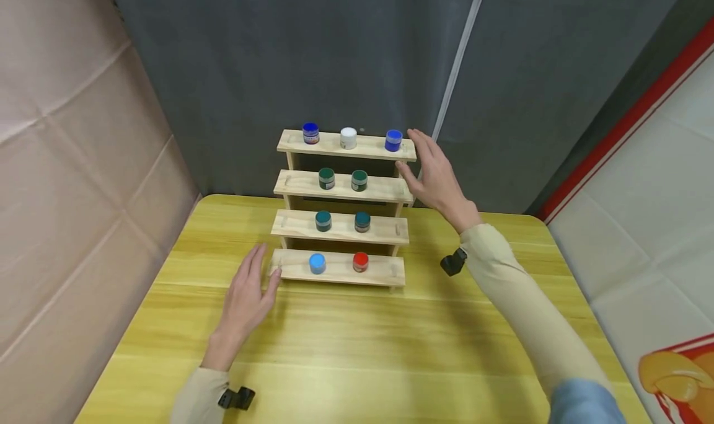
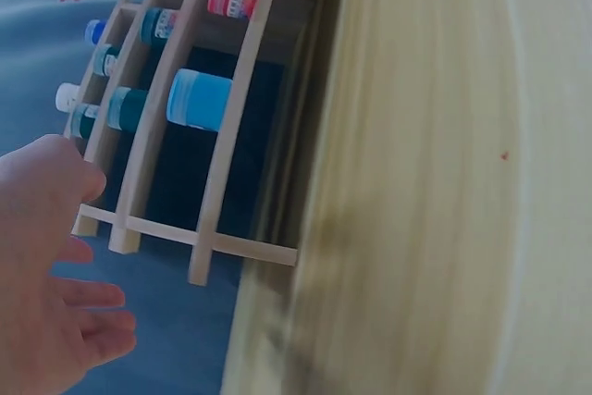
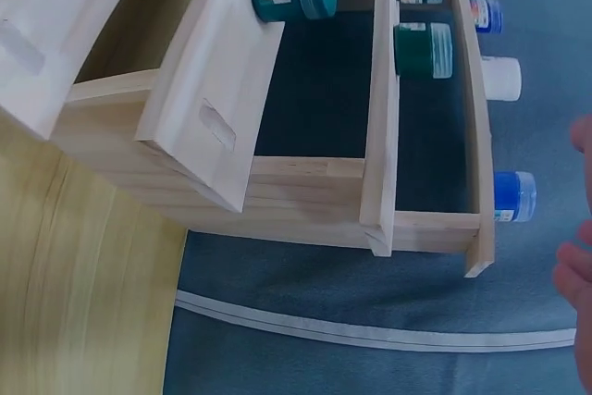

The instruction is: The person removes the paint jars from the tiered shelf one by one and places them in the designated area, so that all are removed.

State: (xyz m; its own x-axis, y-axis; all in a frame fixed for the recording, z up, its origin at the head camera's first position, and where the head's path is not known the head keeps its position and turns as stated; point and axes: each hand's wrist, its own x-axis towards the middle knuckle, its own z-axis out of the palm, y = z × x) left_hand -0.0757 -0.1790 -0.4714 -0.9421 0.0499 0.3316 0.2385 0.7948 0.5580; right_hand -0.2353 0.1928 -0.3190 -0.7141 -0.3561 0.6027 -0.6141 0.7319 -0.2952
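A stepped wooden rack (image 1: 290,226) with several shelves stands on the table, holding small paint jars. On its top shelf are a dark blue jar (image 1: 310,134), a white jar (image 1: 348,139) and a blue jar (image 1: 393,141). Two dark green jars (image 1: 326,178) sit below, then two teal ones (image 1: 323,221). The lowest shelf bears a light blue jar (image 1: 317,264) and a red jar (image 1: 361,262). My left hand (image 1: 245,300), fingers extended, is at the rack's lower left end. Beside the blue jar, my right hand (image 1: 437,179) is raised with thumb and fingers apart, holding nothing.
Behind the rack hangs a dark grey curtain (image 1: 279,52) with a pale strip (image 1: 460,58). Light fabric (image 1: 72,163) walls the left side, and a white panel (image 1: 641,207) with a red border is on the right. The yellow wooden table (image 1: 357,349) extends in front.
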